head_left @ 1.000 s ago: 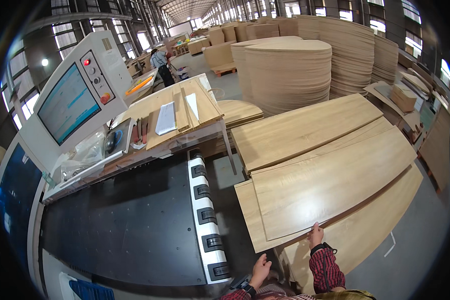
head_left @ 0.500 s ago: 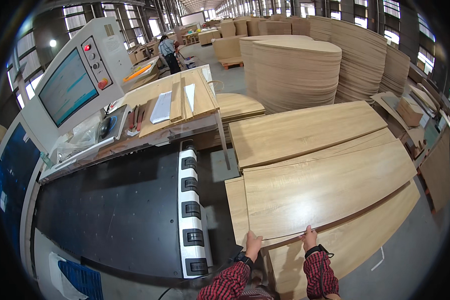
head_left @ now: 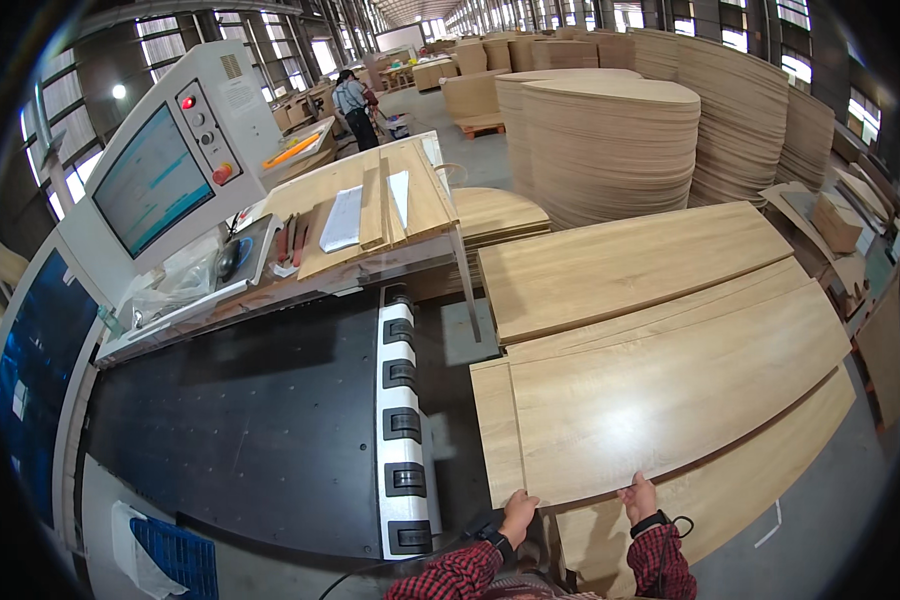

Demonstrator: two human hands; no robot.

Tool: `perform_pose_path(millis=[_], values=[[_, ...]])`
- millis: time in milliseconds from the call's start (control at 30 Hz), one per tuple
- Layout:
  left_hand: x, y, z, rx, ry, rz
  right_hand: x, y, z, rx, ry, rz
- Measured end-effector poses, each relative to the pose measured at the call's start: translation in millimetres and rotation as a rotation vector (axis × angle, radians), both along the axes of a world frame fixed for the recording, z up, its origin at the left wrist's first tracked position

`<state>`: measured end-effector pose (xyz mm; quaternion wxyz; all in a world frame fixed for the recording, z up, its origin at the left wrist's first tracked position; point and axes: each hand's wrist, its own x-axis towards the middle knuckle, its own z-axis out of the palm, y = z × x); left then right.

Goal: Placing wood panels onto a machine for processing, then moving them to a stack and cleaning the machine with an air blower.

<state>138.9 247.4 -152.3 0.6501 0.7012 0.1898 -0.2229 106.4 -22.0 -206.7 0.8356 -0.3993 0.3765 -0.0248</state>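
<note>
A large light wood-grain board (head_left: 670,390) lies on top of a stack of similar boards to the right of the machine bed. My left hand (head_left: 518,515) is closed on its near left corner, the fingers bent around the edge. Further right along the same near edge, my right hand (head_left: 642,498) pinches the board, thumb on top and the other fingers mostly hidden. Below it, the lower board (head_left: 710,515) sticks out toward me. A strip of another board (head_left: 495,410) shows past the left end.
At left is a black machine bed (head_left: 240,430) edged by a white roller rail (head_left: 392,400). Behind it stand a control screen (head_left: 150,180) and a worktable (head_left: 420,190) with papers. Tall stacks of curved panels (head_left: 610,150) rise behind the boards. A person (head_left: 353,105) stands far back.
The whole view has shifted slightly right and down. Both hands stay on the board's near edge; any movement of the board itself is too slight to tell.
</note>
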Motion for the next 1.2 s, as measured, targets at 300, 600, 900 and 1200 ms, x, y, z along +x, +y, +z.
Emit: perform_pose_path(millis=[300,600,900,1200], values=[[33,0,6,-0.302,0.288,0.014,-16,12,37,-0.002,-0.105,-0.182],[14,-9,109,-0.402,0.174,-0.038,-39,6,127,-0.044,-0.179,-0.165],[15,52,189,-0.464,-0.008,-0.033,-61,29,224,-0.072,-0.215,0.3],[3,193,236,-0.384,-0.117,0.251,-33,103,283,-1.501,-0.592,0.6]])
